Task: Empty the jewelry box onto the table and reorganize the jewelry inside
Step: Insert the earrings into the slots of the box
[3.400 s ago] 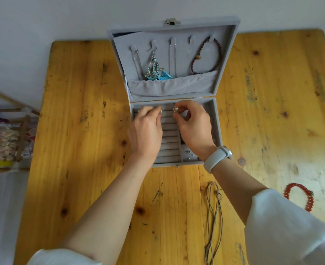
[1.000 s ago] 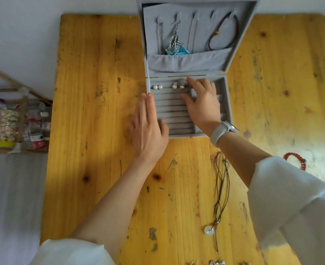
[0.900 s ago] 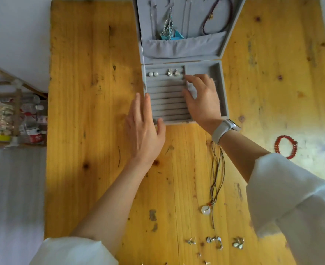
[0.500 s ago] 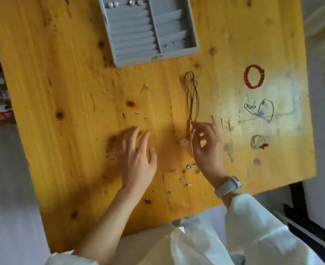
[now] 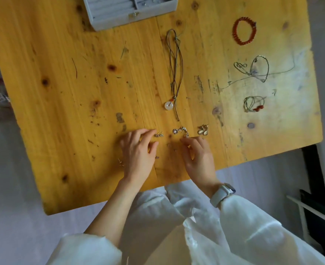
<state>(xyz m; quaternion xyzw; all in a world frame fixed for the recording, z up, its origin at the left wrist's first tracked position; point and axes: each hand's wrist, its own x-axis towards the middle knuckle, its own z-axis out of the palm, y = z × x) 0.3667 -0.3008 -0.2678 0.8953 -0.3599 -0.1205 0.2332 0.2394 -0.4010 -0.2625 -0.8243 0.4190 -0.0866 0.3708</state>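
The grey jewelry box (image 5: pixel 108 20) sits at the table's far edge, cut off by the frame, with only its ring rolls and side compartments in view. Near the front edge lie small stud earrings (image 5: pixel 159 134), a silver earring pair (image 5: pixel 180 130) and teardrop earrings (image 5: pixel 202 130). My left hand (image 5: pixel 136 152) rests on the table with its fingertips at the studs, thumb apart. My right hand (image 5: pixel 198 155) has loosely curled fingers, tips touching the table beside the silver pair. Neither hand plainly holds anything.
A cord necklace with a white ring pendant (image 5: pixel 168 105) runs down the middle of the wooden table (image 5: pixel 62 92). To the right lie a red bead bracelet (image 5: pixel 244 33), a thin silver chain (image 5: pixel 259 70) and a small coiled bracelet (image 5: pixel 253 104). More tiny studs (image 5: pixel 120 163) lie left of my left hand.
Both hands left the box and came back to the near edge of the table. They now sit at the small earrings, and the view has tilted down so the lid is out of frame.
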